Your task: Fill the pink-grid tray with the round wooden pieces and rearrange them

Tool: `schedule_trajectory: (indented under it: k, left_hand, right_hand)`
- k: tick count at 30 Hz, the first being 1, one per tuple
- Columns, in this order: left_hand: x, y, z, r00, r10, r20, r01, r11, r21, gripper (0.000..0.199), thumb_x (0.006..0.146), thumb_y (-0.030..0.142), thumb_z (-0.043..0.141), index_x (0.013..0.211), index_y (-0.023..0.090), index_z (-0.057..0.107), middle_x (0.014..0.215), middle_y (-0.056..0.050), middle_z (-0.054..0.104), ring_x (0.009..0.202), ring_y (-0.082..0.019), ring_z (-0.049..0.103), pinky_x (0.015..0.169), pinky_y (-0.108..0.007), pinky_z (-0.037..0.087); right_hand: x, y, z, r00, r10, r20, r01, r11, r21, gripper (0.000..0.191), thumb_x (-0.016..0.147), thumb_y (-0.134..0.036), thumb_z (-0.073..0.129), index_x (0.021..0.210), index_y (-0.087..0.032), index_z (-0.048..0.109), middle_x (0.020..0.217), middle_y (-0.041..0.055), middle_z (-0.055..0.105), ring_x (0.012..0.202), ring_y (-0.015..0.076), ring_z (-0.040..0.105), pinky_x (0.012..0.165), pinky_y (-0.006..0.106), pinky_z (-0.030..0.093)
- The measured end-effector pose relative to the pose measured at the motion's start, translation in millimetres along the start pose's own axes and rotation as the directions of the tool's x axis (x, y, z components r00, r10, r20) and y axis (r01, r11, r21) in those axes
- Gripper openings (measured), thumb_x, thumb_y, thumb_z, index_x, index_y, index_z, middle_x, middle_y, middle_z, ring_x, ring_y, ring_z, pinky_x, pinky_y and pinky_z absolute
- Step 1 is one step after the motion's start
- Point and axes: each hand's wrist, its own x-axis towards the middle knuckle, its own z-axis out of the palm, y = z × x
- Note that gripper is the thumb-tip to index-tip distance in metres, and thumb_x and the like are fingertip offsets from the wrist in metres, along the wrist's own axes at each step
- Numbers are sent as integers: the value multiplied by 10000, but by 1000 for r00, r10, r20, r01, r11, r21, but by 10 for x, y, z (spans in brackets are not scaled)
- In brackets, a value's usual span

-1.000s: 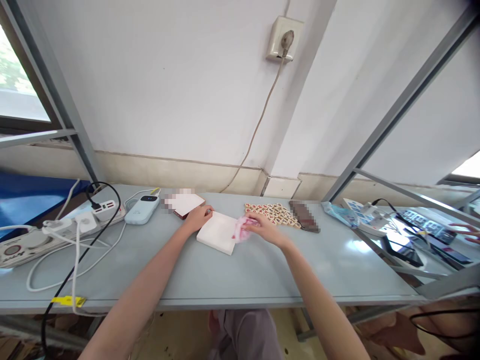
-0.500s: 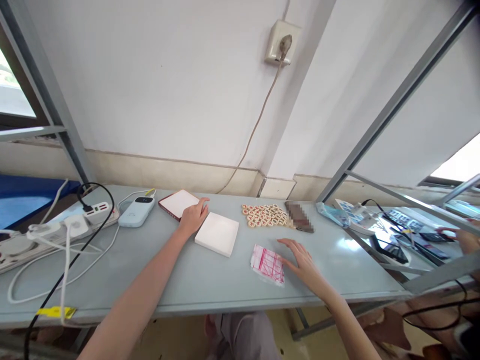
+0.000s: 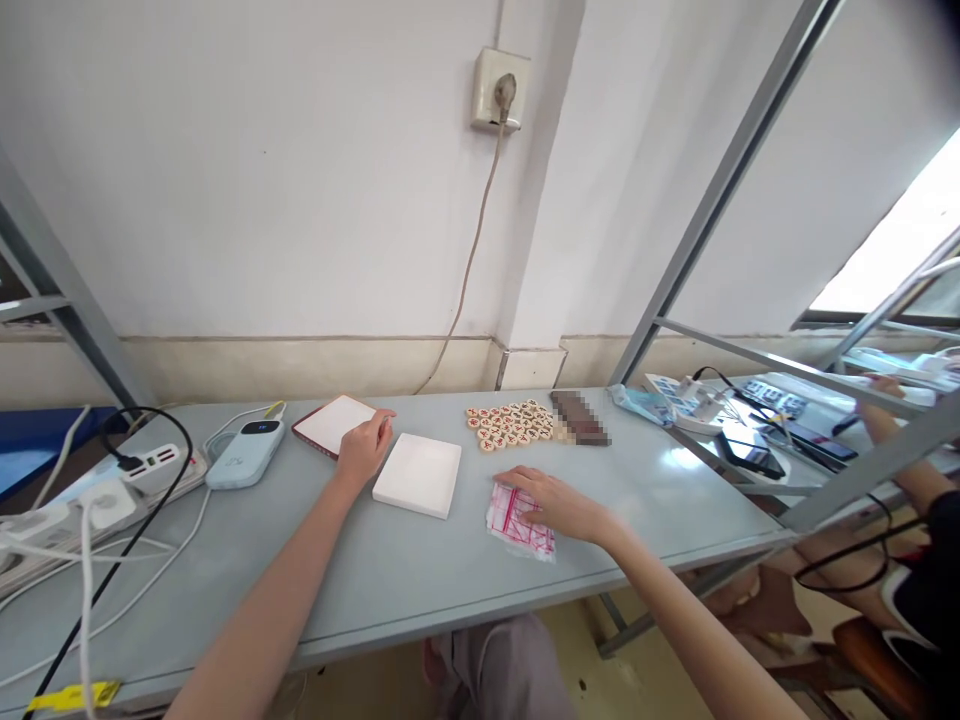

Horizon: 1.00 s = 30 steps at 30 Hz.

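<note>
Several round wooden pieces (image 3: 510, 425) with red and dark characters lie flat in a cluster. Resting between a red-edged tray (image 3: 330, 422) with a white inside and a white square box (image 3: 418, 475) is my left hand (image 3: 364, 446); its fingers are curled together, and what they hold, if anything, is hidden. My right hand (image 3: 555, 502) lies with fingers spread over the top of a folded plastic sheet (image 3: 517, 520) with pink lines, touching it but not gripping it.
A power bank (image 3: 246, 455) and a power strip (image 3: 112, 500) with cables lie on the left. A blurred dark object (image 3: 581, 415) is beside the pieces. Metal posts (image 3: 720, 200) stand at the right, with another person's arm beyond.
My right hand has moved left onto the folded plastic sheet. My left hand's fingers are drawn in more. The camera view has turned to the right.
</note>
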Motion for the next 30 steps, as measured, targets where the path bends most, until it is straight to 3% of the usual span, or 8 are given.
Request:
schedule_trajectory:
  k: [5,10,14,16,18,20,24,30]
  left_hand:
    - [9,14,25,998,8,63,-9,1000,14,309,906,310,304,1046,206,559,665,-23,628,643,-174,590,615,-251,364]
    - [10,62,16,991,-15,131,15,1000,5,272,887,294,347,1030,217,565,770,-35,640,748,-181,589,700,-262,402]
    - [19,103,38,987,126,103,-111,984,-143,193,841,241,433,952,198,585,959,-56,601,985,-190,520,891,-293,380]
    - [24,110,58,973,202,112,-171,956,-236,184,822,248,475,957,191,586,1031,-59,565,1030,-188,485,935,-312,360]
    - [28,112,61,973,199,114,-155,936,-315,191,847,278,455,945,185,590,1041,-59,552,1029,-183,478,936,-322,360]
    - [34,114,35,983,150,103,-101,922,-375,245,889,313,390,941,180,588,1028,-58,559,1016,-176,482,923,-322,365]
    - [46,138,-49,988,82,130,-21,910,-413,292,905,376,367,979,189,579,1020,-46,589,992,-173,498,892,-312,373]
    - [68,175,-14,966,95,241,-28,963,-267,300,782,452,568,956,212,613,944,-23,632,954,-195,516,906,-345,328]
  right_hand:
    - [-54,55,56,990,134,45,-132,991,-32,412,722,-181,539,1128,-245,517,987,62,624,928,239,557,807,333,388]
    - [-155,70,64,989,146,12,-146,989,33,179,752,-241,524,930,-235,549,819,44,611,808,219,550,699,294,382]
    - [5,-68,-65,1000,10,-16,-4,944,331,230,791,-406,515,946,-236,521,822,16,587,769,179,526,675,278,400]
    - [213,-166,-118,995,-62,-77,92,867,490,307,792,-450,513,990,-215,504,861,16,582,761,162,524,662,270,413]
    - [488,-252,-121,984,-75,-159,153,811,564,352,782,-443,531,1039,-206,489,899,16,579,768,151,525,648,258,414]
    - [790,-314,-67,970,-62,-234,185,814,551,362,780,-388,544,1095,-220,485,982,20,579,826,145,528,695,257,408]
    - [1277,-391,162,970,-64,-234,156,903,399,349,781,-303,536,1124,-245,504,802,-17,597,708,137,528,675,269,383]
    - [1424,-459,460,899,-24,-438,94,986,138,298,811,-272,499,1106,-234,524,778,0,650,725,178,579,781,333,329]
